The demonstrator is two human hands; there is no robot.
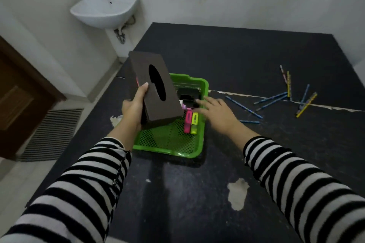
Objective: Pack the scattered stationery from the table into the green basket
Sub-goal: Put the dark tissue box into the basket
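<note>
Left hand (pixel 132 110) holds a brown box (pixel 156 89) tilted over the green basket (pixel 197 150), right hand (pixel 215 110) spread flat at its rim.

The left hand's fingers and thumb are curled round the near end of the box, whose oval slot faces up. The right hand holds nothing, its fingers straight and apart, fingertips over the basket's right edge. The basket sits on the dark table (pixel 237 55) between the two hands. Inside it, just left of the right hand, a pink highlighter (pixel 188 121) and a yellow highlighter (pixel 194 123) lie side by side. Pencils (pixel 272 100) lie scattered on the table to the right of the right hand, outside the basket.
</note>
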